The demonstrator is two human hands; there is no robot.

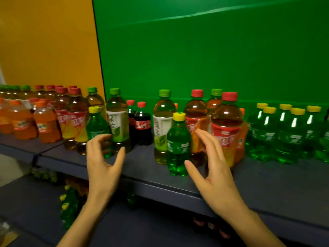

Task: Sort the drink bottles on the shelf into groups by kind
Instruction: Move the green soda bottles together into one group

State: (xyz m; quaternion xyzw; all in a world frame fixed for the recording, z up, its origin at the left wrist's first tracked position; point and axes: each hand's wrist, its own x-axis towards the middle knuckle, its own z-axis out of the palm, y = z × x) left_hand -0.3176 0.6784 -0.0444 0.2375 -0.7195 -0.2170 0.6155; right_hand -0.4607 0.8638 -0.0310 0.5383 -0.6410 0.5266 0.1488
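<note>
Drink bottles (pixel 227 122) stand mixed through the middle of the shelf (pixel 142 168), while sorted groups already sit at either end: orange sodas (pixel 46 127) at the left of the frame and a cluster of yellow-capped green sodas (pixel 284 136) at the right.

The step in hand looks like picking out two stray green sodas. The left hand (pixel 103 161) is spread wide with curved fingers around the lower part of the left stray (pixel 97 127) and grips nothing yet; whether its fingertips touch the bottle I cannot tell. The right hand (pixel 211 168) is likewise spread and empty, thumb and fingers set either side of the centre stray (pixel 178 145), just beside it.

Next, each hand would need to close round its bottle, lift it clear and carry it rightward to the green cluster.

Crowding is the hazard — the left stray stands hard against a green tea bottle (pixel 118 122), and the centre one is flanked by another green tea bottle (pixel 162 125) and by tall red-capped tea bottles. A careless lift could topple a neighbour. Two cola bottles (pixel 143 125) wait behind, centre frame, and more bottles (pixel 68 205) show on a lower level at bottom left.
</note>
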